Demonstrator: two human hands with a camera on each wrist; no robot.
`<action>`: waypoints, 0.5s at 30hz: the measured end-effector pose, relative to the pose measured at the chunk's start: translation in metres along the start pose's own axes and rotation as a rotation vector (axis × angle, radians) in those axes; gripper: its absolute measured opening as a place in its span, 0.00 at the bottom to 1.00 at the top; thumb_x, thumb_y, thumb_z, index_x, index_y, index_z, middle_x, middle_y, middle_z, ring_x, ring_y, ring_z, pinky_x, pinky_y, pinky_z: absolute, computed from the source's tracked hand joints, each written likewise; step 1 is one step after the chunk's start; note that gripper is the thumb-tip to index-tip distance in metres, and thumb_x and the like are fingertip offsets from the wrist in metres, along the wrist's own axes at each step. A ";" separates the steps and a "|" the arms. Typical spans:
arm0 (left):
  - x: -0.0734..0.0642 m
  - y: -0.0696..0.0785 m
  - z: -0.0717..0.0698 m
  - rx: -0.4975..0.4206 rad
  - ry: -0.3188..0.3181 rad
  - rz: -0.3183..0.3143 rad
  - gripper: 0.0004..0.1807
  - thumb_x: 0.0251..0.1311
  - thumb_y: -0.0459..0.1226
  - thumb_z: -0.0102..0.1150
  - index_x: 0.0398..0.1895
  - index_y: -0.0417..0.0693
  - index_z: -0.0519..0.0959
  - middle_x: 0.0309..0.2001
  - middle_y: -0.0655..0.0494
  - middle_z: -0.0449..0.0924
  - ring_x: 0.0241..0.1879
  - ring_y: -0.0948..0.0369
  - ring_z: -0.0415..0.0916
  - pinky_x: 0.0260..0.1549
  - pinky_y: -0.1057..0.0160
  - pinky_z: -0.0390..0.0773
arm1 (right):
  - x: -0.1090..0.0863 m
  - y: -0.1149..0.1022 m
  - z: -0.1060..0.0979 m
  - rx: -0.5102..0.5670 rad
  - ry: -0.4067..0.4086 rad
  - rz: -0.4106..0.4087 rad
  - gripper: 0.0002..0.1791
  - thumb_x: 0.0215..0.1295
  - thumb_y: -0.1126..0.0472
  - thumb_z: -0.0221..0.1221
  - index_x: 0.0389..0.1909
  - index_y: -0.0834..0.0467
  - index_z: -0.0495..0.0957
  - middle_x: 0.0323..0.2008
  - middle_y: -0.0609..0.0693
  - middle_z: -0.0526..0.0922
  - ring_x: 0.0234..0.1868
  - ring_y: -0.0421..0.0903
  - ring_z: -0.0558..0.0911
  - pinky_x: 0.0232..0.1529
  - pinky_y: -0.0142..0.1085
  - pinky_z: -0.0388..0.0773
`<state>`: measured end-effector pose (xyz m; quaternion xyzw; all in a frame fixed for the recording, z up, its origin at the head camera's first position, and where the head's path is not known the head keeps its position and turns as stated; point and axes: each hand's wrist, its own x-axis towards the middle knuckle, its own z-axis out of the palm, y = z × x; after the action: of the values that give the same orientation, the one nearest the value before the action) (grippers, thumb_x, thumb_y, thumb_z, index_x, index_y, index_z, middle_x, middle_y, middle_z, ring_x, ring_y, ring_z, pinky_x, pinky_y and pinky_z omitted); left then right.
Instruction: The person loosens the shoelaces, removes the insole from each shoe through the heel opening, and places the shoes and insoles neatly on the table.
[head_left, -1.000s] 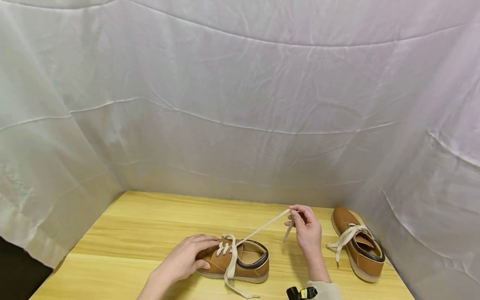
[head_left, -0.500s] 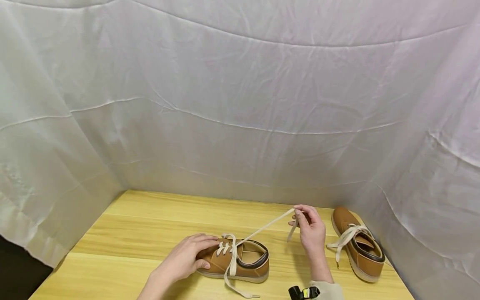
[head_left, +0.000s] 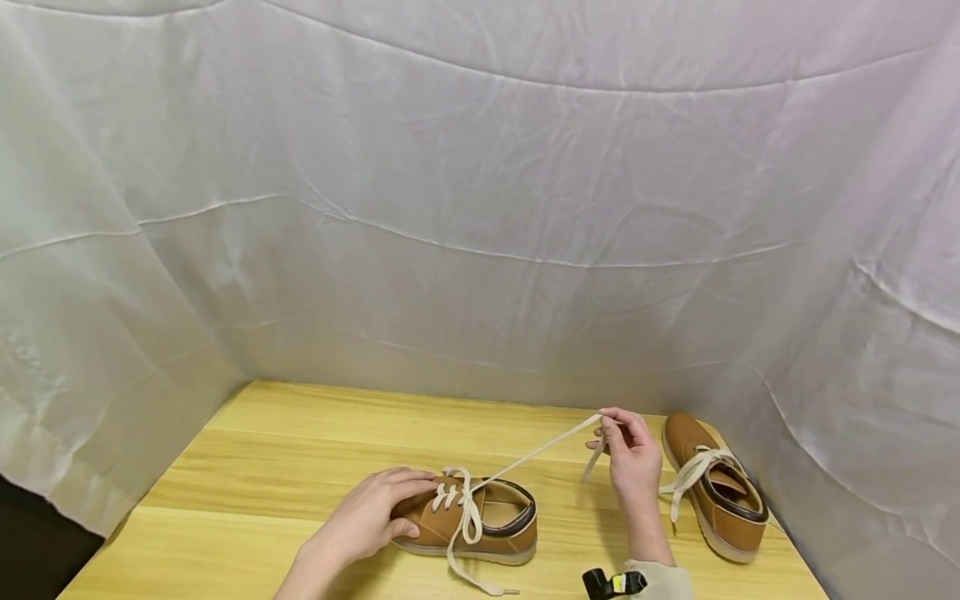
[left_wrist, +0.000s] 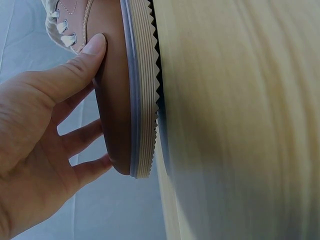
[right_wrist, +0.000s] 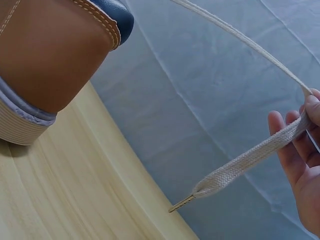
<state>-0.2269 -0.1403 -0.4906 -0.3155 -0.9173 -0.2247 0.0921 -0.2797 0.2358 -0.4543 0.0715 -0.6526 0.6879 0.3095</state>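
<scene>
A brown shoe (head_left: pixel 498 543) with cream laces sits on the table, its toe toward the left. My left hand (head_left: pixel 372 514) grips the toe end, thumb on the near side and fingers on the far side; the left wrist view shows the thumb pressed on the brown upper (left_wrist: pixel 112 100). To the right of the shoe, my right hand (head_left: pixel 633 462) is raised and pinches a shoelace (head_left: pixel 536 452) drawn taut from the lacing. The lace's loose tail, with its metal tip (right_wrist: pixel 181 203), hangs below those fingers. A bow loop (head_left: pixel 472 527) and another lace end (head_left: pixel 480 585) drape over the shoe's near side.
A second brown shoe (head_left: pixel 731 525), its cream laces hanging loose to the left, stands at the table's right edge, close to my right hand. Pale grey cloth (head_left: pixel 480 208) walls the wooden table (head_left: pixel 300 450) at the back and sides.
My right hand has moved a little to the right, drawing the lace along. The loop on the shoe's near side has become shorter and rounder. My left hand stays on the toe.
</scene>
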 end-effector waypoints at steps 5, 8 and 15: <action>0.000 0.000 0.001 0.001 -0.002 -0.002 0.35 0.54 0.45 0.76 0.67 0.50 0.80 0.67 0.57 0.79 0.66 0.48 0.75 0.65 0.38 0.74 | 0.001 0.001 -0.002 0.008 0.004 -0.001 0.11 0.74 0.73 0.58 0.49 0.80 0.78 0.37 0.53 0.76 0.32 0.41 0.82 0.32 0.31 0.87; 0.000 0.000 0.001 0.002 -0.002 -0.001 0.35 0.53 0.45 0.76 0.67 0.50 0.80 0.67 0.57 0.79 0.66 0.48 0.76 0.65 0.38 0.74 | 0.001 0.001 -0.005 0.029 0.023 -0.007 0.11 0.74 0.74 0.57 0.49 0.80 0.78 0.36 0.54 0.76 0.32 0.41 0.82 0.33 0.32 0.88; -0.001 0.001 -0.001 0.000 0.003 -0.011 0.35 0.53 0.44 0.77 0.66 0.50 0.80 0.67 0.56 0.79 0.65 0.48 0.76 0.64 0.37 0.74 | 0.002 0.002 -0.009 0.049 0.027 -0.012 0.12 0.74 0.73 0.57 0.50 0.80 0.77 0.36 0.54 0.76 0.33 0.41 0.82 0.33 0.33 0.88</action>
<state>-0.2259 -0.1403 -0.4899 -0.3102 -0.9188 -0.2259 0.0924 -0.2796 0.2447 -0.4558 0.0735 -0.6309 0.7028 0.3205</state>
